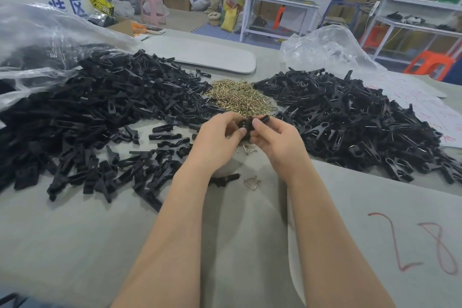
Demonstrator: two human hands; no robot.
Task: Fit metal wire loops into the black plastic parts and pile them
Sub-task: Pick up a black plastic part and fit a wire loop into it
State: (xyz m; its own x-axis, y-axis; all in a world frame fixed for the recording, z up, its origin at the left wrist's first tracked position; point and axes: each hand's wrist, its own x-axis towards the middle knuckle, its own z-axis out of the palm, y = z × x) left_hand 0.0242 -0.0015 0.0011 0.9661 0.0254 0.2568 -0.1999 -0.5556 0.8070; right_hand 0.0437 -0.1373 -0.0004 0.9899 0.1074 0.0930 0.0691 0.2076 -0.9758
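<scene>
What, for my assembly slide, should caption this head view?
Left hand and right hand grip a black plastic part in front of the wire loop heap, loose parts left, fitted pile right.

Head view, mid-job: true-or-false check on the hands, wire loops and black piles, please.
1. Both the left hand and right hand grip one black plastic part. True.
2. The wire loop heap lies between the left pile and right pile. True.
3. A loose wire loop lies on the table, on the person's side of the hands. True.
4. The right pile's parts carry no wire. False: metal glints show on many.
5. The left hand lies flat on the table. False: it is raised, fingers curled on the part.
</scene>
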